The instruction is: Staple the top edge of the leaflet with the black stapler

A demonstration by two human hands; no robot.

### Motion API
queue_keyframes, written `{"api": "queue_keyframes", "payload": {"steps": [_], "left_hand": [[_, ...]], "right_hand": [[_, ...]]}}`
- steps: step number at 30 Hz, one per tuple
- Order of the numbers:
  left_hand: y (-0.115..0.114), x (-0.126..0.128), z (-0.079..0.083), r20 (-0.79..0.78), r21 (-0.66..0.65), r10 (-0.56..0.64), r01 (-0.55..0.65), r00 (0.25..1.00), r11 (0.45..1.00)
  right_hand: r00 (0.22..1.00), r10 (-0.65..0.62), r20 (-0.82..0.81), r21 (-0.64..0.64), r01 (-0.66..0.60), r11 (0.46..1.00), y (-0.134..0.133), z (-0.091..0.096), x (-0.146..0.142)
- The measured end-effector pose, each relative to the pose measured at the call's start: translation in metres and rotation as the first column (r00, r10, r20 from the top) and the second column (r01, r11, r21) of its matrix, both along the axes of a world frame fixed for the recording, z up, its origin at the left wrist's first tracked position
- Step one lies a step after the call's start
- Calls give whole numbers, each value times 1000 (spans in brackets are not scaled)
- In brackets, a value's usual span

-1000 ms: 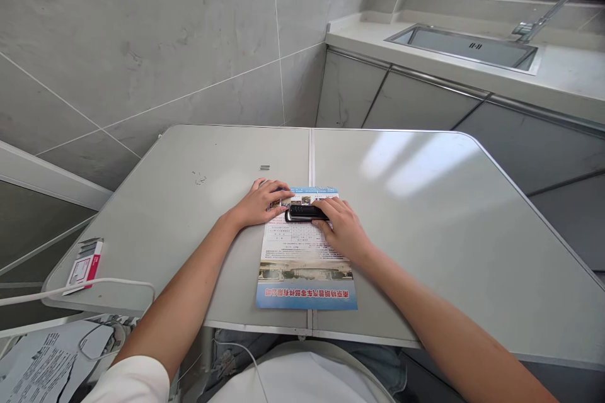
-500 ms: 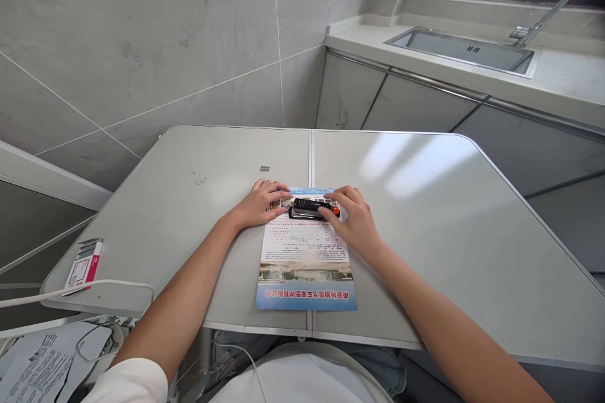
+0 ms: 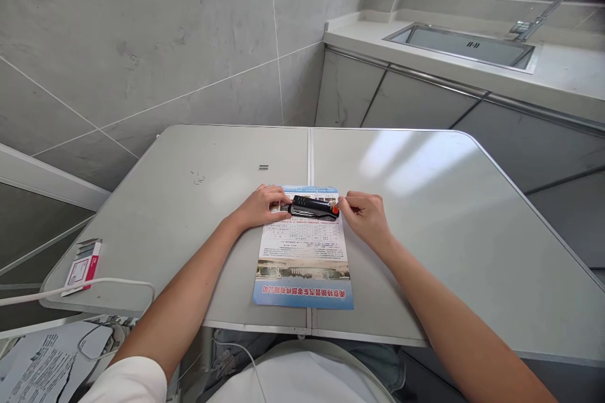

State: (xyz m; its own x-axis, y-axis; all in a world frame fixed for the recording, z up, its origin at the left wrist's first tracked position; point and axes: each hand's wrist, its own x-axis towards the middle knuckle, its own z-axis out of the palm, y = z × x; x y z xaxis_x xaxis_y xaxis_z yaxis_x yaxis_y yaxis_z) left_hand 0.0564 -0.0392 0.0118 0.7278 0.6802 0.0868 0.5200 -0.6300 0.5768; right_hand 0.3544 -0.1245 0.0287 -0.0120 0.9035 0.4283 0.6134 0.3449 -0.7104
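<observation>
A black stapler (image 3: pixel 312 206) with an orange end lies across the upper part of a printed leaflet (image 3: pixel 302 245) on the table. My left hand (image 3: pixel 265 204) grips the stapler's left end between thumb and fingers, resting over the leaflet's edge. At the orange end, my right hand (image 3: pixel 366 214) is closed, with thumb and index finger pinched against the tip. Its other fingers are curled in.
Two short staple strips (image 3: pixel 263 167) lie beyond my left hand. Loose staples (image 3: pixel 197 177) are scattered farther left. A red and white box (image 3: pixel 83 266) sits at the left edge, near a white cable (image 3: pixel 113 280). A sink (image 3: pixel 463 47) is at back right.
My right hand has slid from over the stapler's body to its orange end, its fingers now curled into a pinch. The left hand and leaflet have barely shifted.
</observation>
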Motion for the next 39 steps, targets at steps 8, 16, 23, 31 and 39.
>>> {"api": "queue_keyframes", "payload": {"steps": [8, 16, 23, 31, 39], "left_hand": [[2, 2, 1, 20, -26, 5, -5, 1000, 1000], [4, 3, 2, 69, -100, 44, -37, 997, 994], [6, 3, 1, 23, -85, 34, -32, 999, 996], [6, 3, 0, -1, -66, 28, -28, 1000, 997], [0, 0, 9, 214, -106, 113, -92, 970, 990]], "right_hand": [[994, 97, 46, -9, -97, 995, 1, 3, 8], [947, 292, 134, -187, -265, 946, 7, 16, 24], [960, 247, 132, -108, -234, 966, 7, 11, 19], [960, 266, 92, -40, -263, 964, 9, -17, -14], [973, 210, 95, -82, -203, 976, 5, -23, -18]]}}
